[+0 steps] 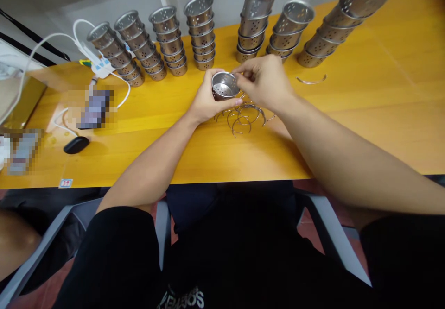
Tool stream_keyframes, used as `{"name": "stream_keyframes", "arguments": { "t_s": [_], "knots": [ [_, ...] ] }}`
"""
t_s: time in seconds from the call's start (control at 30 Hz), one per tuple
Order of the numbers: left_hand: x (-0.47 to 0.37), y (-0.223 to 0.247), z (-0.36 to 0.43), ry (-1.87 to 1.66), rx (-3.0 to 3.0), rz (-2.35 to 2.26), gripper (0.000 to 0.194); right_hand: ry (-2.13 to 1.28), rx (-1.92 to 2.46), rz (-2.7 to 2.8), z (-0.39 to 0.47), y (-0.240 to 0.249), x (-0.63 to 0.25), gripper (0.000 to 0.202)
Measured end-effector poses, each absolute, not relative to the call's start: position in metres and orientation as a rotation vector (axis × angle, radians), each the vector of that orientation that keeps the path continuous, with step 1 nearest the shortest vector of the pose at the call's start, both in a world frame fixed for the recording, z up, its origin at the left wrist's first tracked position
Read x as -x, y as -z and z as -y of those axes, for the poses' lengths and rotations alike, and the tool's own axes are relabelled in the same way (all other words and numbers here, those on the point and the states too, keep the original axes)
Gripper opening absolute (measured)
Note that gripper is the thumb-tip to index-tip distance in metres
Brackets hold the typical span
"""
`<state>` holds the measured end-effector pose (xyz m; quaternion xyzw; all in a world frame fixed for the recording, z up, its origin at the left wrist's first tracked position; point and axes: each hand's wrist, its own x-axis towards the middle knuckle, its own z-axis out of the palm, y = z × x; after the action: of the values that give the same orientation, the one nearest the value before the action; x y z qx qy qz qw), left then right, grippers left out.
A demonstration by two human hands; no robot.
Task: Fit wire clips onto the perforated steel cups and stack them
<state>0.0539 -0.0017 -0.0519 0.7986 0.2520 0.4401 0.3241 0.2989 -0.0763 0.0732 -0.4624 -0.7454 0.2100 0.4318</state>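
A perforated metal cup (225,86) is held upright over the wooden table, its open top facing me. My left hand (205,97) wraps round its left side and front, thumb along the lower edge. My right hand (266,81) is pinched at the cup's right rim; whatever is between its fingertips is too small to make out. Under and just in front of the hands lies a loose pile of thin curved metal wires (248,114). One separate curved wire (312,81) rests to the right of my right hand.
Leaning stacks of perforated cups (203,35) line the back of the yellow table (194,160). At the left are a power strip (102,67) with white cables, a blurred phone (95,110) and a black oval object (76,145). Another person's leg (17,242) shows at lower left.
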Motion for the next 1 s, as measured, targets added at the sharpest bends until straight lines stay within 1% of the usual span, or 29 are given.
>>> {"name": "stream_keyframes", "arguments": {
  "t_s": [0.2,0.33,0.43,0.53,0.6,0.73,0.87,0.93,1.0],
  "knots": [
    [-0.055,0.05,0.005,-1.139,-2.13,-0.698,0.127,-0.506,1.184,1.868,0.076,-0.073,-0.3,0.016],
    [-0.057,0.048,0.008,-1.151,-2.077,-0.728,0.125,-0.498,1.209,1.826,0.074,-0.068,-0.294,0.011],
    [-0.059,0.048,0.008,-1.137,-2.068,-0.729,0.121,-0.51,1.21,1.774,0.074,-0.066,-0.288,0.015],
    [-0.061,0.046,0.008,-1.099,-2.073,-0.682,0.131,-0.576,1.185,1.752,0.076,-0.068,-0.285,0.014],
    [-0.061,0.043,0.011,-1.063,-2.06,-0.674,0.133,-0.623,1.171,1.743,0.077,-0.07,-0.284,0.018],
    [-0.062,0.032,0.019,-1.043,-2.001,-0.675,0.123,-0.668,1.153,1.721,0.077,-0.07,-0.283,0.023],
    [-0.062,0.022,0.024,-1.049,-1.97,-0.669,0.118,-0.713,1.101,1.685,0.078,-0.071,-0.282,0.027],
    [-0.06,0.017,0.025,-1.056,-1.963,-0.688,0.11,-0.791,1.047,1.675,0.081,-0.075,-0.287,0.034],
    [-0.056,0.013,0.025,-1.076,-1.953,-0.716,0.1,-0.924,0.982,1.702,0.085,-0.081,-0.294,0.045]
  ]
}}
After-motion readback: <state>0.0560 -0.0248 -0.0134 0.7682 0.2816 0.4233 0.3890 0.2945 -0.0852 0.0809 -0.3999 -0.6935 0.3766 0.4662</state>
